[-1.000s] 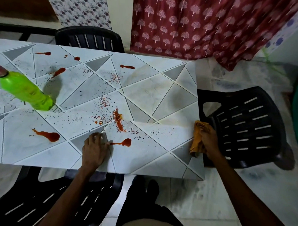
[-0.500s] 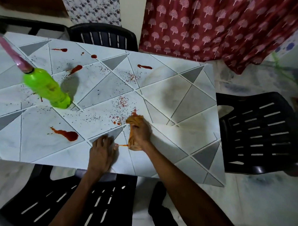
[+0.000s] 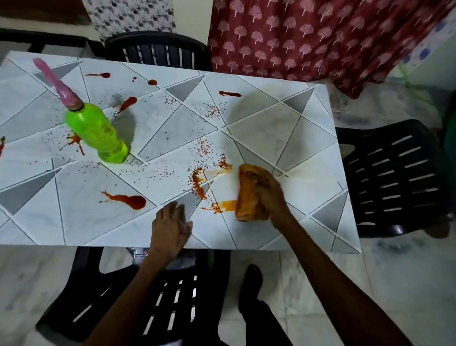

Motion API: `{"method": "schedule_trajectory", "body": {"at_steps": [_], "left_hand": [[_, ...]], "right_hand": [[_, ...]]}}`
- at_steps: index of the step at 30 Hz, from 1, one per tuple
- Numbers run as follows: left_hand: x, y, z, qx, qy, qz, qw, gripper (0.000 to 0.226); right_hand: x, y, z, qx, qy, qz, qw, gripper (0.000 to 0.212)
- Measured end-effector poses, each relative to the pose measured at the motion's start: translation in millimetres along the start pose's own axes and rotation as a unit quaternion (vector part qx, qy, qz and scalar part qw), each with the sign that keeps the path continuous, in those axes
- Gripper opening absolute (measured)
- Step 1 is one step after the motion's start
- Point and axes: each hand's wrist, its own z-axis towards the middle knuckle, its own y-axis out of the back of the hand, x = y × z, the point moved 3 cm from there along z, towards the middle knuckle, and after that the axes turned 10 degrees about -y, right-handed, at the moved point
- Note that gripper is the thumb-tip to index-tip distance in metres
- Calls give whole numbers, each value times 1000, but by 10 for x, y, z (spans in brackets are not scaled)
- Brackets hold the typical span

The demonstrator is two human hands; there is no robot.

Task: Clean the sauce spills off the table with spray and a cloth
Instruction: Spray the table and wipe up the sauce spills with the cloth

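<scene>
Bare forearms [image 3: 127, 299], bare left hand [image 3: 171, 224] and right hand [image 3: 270, 194]; black trousers [image 3: 267, 331]; black-clad foot [image 3: 252, 278]

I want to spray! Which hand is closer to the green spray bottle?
Left. The left hand lies flat, right of the green spray bottle; the right hand, gripping the orange cloth, is farther right.
</scene>
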Motion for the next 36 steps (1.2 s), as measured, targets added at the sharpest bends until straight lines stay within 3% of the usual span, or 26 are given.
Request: {"method": "schedule_trajectory", "body": {"at_steps": [5, 9, 14, 18, 25, 29, 31, 34, 36], "left_hand": [[-167, -128, 81, 34, -41, 17, 998, 67], [-252, -220, 114, 45, -40, 27, 998, 82], [-272, -211, 113, 41, -35, 32, 998, 85], [-260, -201, 107, 25, -39, 35, 998, 87], [-323, -229, 67, 8, -31, 23, 999, 86], [-305, -225, 56, -1, -47, 31, 998, 84], [-261, -207, 63, 0, -47, 35, 998, 84], [-193, -184, 82, 21, -50, 35, 998, 81], [-140, -165, 82, 36, -59, 40, 997, 81]], "right_hand": [[-321, 1075, -203, -115, -26, 27, 993, 31], [-675, 1810, -48, -207, -70, 22, 976, 37], [-1002, 2281, 387, -224, -123, 7, 967, 37], [-1025, 2117, 529, -182, -173, 10, 968, 33], [-723, 963, 322, -86, -130, 17, 988, 34], [-471, 114, 189, 15, -126, 66, 990, 36], [-341, -211, 104, 70, -116, 33, 990, 44], [-246, -483, -18, 149, -108, 20, 983, 40], [-243, -502, -59, 132, -113, 52, 983, 42]]}}
